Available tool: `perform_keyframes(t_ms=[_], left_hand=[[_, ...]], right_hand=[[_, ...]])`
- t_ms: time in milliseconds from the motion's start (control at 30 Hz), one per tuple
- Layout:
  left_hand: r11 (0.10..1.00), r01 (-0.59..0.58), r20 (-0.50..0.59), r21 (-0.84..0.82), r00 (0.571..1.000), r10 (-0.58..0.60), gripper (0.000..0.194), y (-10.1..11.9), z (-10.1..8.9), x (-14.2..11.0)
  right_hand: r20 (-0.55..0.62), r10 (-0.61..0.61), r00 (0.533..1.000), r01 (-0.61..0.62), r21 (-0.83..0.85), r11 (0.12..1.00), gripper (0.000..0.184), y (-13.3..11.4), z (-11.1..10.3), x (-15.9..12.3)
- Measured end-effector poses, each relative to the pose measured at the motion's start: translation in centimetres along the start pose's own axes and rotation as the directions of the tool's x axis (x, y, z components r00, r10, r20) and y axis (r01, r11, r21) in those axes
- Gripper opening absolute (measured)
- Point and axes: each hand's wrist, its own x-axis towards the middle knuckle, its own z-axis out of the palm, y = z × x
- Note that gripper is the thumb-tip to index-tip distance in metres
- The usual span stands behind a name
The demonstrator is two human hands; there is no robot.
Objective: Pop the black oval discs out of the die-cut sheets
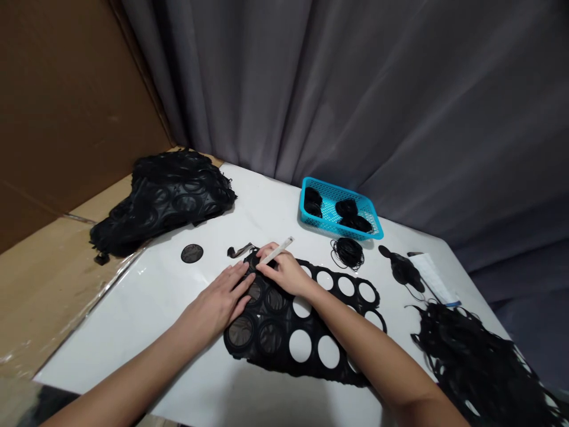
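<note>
A black rubbery sheet (284, 314) with rows of round openings lies flat on the white table. Thin dark membranes fill the circles at its left end; white tabletop shows through those farther right. My left hand (220, 299) rests on the sheet's left edge, fingers stretched out and holding nothing. Pinched in my right hand (284, 271) is a slim white pen-like tool (278, 250), slanting over the sheet's upper left part. Its tip is too small to make out. Just beyond the sheet lies a twisted black scrap (240, 251), and a loose dark disc (192, 253) sits to the left.
A heap of black sheets (173, 190) stands at the back left. Black rings and bundles fill parts of a blue basket (340, 193). Near it are a ring bundle (349, 254), black discs (404, 270) and a white packet (431, 276). Black scraps (471, 367) cover the right side.
</note>
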Motion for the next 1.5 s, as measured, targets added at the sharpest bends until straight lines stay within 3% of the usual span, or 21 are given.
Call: perform_keyframes(t_ms=[167, 367, 467, 500, 567, 633, 667, 767, 833, 900, 967, 1033, 1200, 1500], left_hand=[[1.0, -0.009, 0.012, 0.008, 1.0, 0.009, 0.039, 0.1, -0.2, 0.1], [1.0, 0.008, 0.001, -0.004, 1.0, -0.008, 0.04, 0.1, -0.3, 0.1], [1.0, 0.01, -0.004, 0.0, 1.0, -0.01, 0.038, 0.0, 0.0, 0.0], [1.0, 0.012, -0.005, 0.005, 1.0, -0.012, 0.038, -0.1, 0.1, 0.1], [1.0, 0.016, -0.009, 0.011, 1.0, -0.016, 0.037, -0.3, 0.1, 0.2], [1.0, 0.015, -0.016, 0.011, 1.0, -0.015, 0.036, -0.3, -0.4, 0.3], [1.0, 0.02, -0.022, 0.014, 1.0, -0.019, 0.037, -0.2, -0.8, 0.4], [0.998, 0.067, -0.03, 0.014, 0.997, -0.067, 0.041, 1.0, -2.3, -0.2], [0.996, 0.092, -0.025, -0.002, 0.995, -0.092, 0.04, 2.5, -3.0, -1.2], [0.996, 0.085, -0.025, 0.004, 0.996, -0.085, 0.038, 4.1, -3.3, -2.4], [0.997, 0.07, -0.036, 0.043, 0.997, -0.068, 0.039, 5.4, -3.1, -3.6], [0.995, 0.066, -0.042, 0.079, 0.997, -0.063, 0.041, 6.1, -2.7, -4.4], [0.994, 0.062, -0.034, 0.088, 0.998, -0.06, 0.042, 6.2, -2.4, -4.8], [0.992, 0.052, -0.021, 0.111, 0.999, -0.05, 0.041, 6.3, -2.4, -4.9]], right_hand=[[-0.004, -0.021, 1.0, 0.021, -0.053, 0.998, 0.011, -0.3, 0.1, -0.2], [-0.017, -0.115, 0.993, 0.102, -0.354, 0.93, 0.016, -0.7, 2.8, -1.6], [-0.161, -0.027, 0.987, -0.024, -0.304, 0.952, 0.018, 0.4, 1.6, -0.3], [-0.261, 0.04, 0.965, -0.104, -0.236, 0.966, 0.019, 0.9, 0.6, 0.3], [-0.469, 0.186, 0.864, -0.252, -0.081, 0.964, 0.024, 1.6, -2.0, 1.6], [-0.574, 0.212, 0.791, -0.276, -0.026, 0.961, 0.027, 1.7, -4.2, 2.1], [-0.587, 0.194, 0.786, -0.258, -0.026, 0.966, 0.027, 1.5, -4.7, 2.0], [-0.462, 0.101, 0.881, -0.143, -0.056, 0.988, 0.023, -0.3, -3.6, 0.3], [-0.297, 0.004, 0.955, -0.033, -0.093, 0.995, 0.02, -1.6, -1.3, -1.5], [-0.146, -0.106, 0.984, 0.09, -0.113, 0.99, 0.018, -2.6, 1.1, -3.2], [-0.054, -0.157, 0.986, 0.151, -0.093, 0.984, 0.017, -3.1, 2.6, -4.3], [-0.017, -0.128, 0.992, 0.127, -0.05, 0.991, 0.015, -3.3, 3.2, -4.8], [0.029, 0.004, 1.0, -0.004, 0.015, 1.0, 0.013, -3.6, 2.7, -4.5], [0.047, -0.007, 0.999, 0.007, -0.012, 1.0, 0.014, -3.7, 2.9, -4.5]])
